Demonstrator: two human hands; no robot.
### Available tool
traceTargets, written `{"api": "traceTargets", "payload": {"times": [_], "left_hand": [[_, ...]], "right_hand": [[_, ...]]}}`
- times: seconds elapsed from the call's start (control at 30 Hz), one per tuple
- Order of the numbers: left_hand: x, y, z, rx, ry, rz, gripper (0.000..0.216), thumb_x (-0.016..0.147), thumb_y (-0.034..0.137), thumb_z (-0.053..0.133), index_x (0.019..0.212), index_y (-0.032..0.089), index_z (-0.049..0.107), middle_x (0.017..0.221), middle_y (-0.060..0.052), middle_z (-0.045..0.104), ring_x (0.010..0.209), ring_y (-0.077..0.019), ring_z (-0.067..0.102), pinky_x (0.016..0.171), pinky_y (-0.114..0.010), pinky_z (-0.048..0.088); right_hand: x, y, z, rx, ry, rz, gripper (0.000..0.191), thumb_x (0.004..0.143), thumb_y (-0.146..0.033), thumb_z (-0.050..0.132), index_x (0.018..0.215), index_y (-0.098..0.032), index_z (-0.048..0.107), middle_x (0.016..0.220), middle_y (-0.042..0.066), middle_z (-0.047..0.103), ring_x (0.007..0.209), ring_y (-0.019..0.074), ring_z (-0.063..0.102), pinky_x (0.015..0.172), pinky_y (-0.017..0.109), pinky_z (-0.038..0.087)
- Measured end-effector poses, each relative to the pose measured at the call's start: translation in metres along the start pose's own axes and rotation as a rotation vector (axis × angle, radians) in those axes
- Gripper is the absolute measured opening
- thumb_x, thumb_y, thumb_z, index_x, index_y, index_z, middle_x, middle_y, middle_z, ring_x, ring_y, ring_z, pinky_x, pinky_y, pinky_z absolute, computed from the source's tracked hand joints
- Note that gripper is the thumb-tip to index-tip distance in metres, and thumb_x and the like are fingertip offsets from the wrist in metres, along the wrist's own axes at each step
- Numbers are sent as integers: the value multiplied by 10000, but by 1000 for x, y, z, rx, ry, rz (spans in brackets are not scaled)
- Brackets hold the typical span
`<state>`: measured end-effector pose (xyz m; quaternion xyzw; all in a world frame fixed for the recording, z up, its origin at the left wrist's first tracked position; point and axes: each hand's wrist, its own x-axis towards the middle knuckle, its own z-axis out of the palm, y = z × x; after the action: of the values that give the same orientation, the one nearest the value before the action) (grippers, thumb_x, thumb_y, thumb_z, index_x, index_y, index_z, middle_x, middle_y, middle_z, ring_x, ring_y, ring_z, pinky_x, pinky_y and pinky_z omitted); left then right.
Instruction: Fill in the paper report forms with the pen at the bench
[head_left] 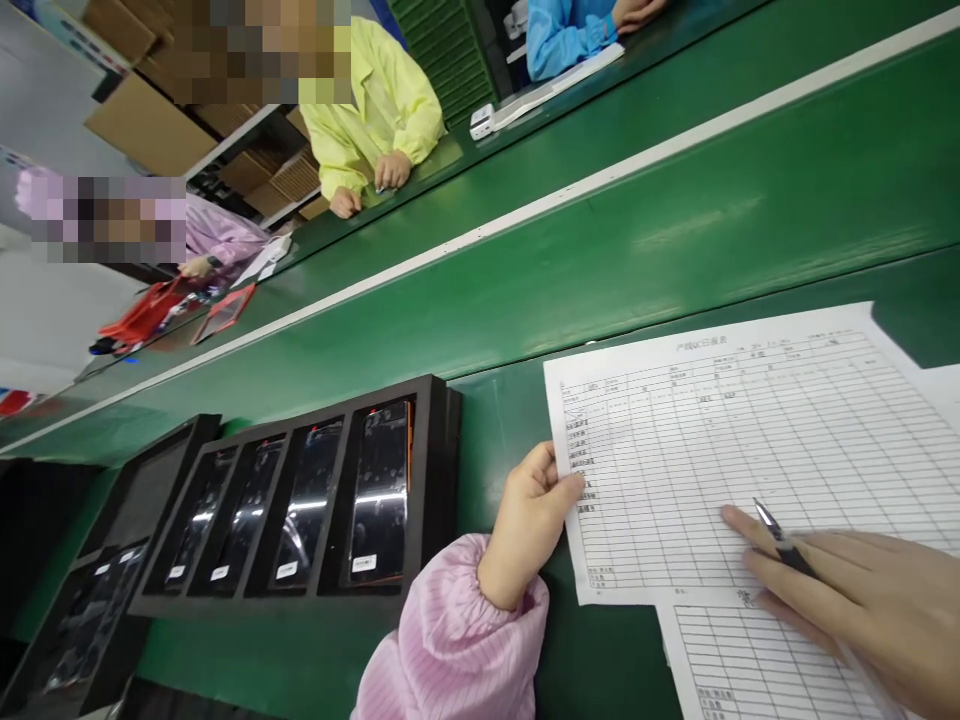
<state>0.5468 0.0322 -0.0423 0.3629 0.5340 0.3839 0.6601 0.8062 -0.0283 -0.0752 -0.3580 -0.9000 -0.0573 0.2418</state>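
My left hand (525, 525), in a pink sleeve, pinches the left edge of a printed form (660, 460) between thumb and fingers. The form is a white sheet with a ruled table. My right hand (862, 610) lies across the lower right of the sheet with its fingers stretched out. A pen (787, 552) is held between those fingers, its silver tip pointing up and left above the paper. Under the form, a second ruled sheet (720, 665) shows at the bottom, partly covered by my right hand.
Left of my left hand, a black foam tray (442, 470) holds several dark-screened phones (379, 490). Another black tray (161, 480) lies further left. Beyond the green bench runs a pale strip (525, 205). Across it sit co-workers in yellow (375, 100), blue and pink sleeves.
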Motion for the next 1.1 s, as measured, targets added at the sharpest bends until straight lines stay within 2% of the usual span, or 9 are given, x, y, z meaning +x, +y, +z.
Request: {"api": "traceTargets", "payload": {"times": [0.13, 0.33, 0.5, 0.67, 0.83, 1.1], "left_hand": [[1, -1, 2, 5, 12, -3, 247, 694, 230, 717, 917, 156, 640, 848, -36, 745, 734, -176, 700, 643, -255, 548], [3, -2, 1, 17, 29, -2, 258, 689, 263, 752, 908, 163, 662, 866, -34, 748, 755, -175, 704, 632, -238, 553], [3, -4, 0, 38, 51, -8, 280, 672, 270, 770, 913, 164, 675, 872, -39, 749, 773, -180, 707, 663, -242, 562], [4, -4, 0, 41, 60, -11, 297, 656, 283, 780, 910, 164, 682, 868, -44, 749, 774, -187, 708, 673, -249, 566], [4, -2, 1, 46, 59, -19, 276, 664, 283, 778, 896, 168, 681, 883, -46, 748, 784, -188, 707, 679, -255, 567], [4, -3, 0, 41, 51, -17, 278, 661, 284, 773, 893, 166, 673, 867, -48, 747, 773, -196, 707, 660, -266, 566]], "right_hand": [[15, -3, -8, 28, -8, -2, 377, 881, 75, 273, 996, -155, 548, 889, 49, 718, 586, 105, 622, 542, 229, 485], [7, -5, -6, 60, -36, 64, 364, 878, 82, 304, 1017, -141, 556, 987, 49, 689, 621, 92, 568, 586, 241, 428], [2, -6, -6, 78, -56, 72, 378, 887, 78, 300, 1056, -132, 567, 950, 35, 675, 643, 94, 546, 618, 245, 407], [-1, -7, -5, 81, -38, 81, 351, 886, 65, 317, 1021, -136, 571, 990, 50, 672, 646, 99, 545, 625, 256, 404], [4, -7, -6, 82, -29, 82, 374, 868, 90, 307, 1006, -141, 566, 897, 24, 676, 635, 93, 554, 617, 238, 411], [3, -7, -6, 53, -18, 71, 373, 849, 95, 307, 972, -152, 557, 987, 47, 689, 640, 102, 573, 607, 248, 426]]}}
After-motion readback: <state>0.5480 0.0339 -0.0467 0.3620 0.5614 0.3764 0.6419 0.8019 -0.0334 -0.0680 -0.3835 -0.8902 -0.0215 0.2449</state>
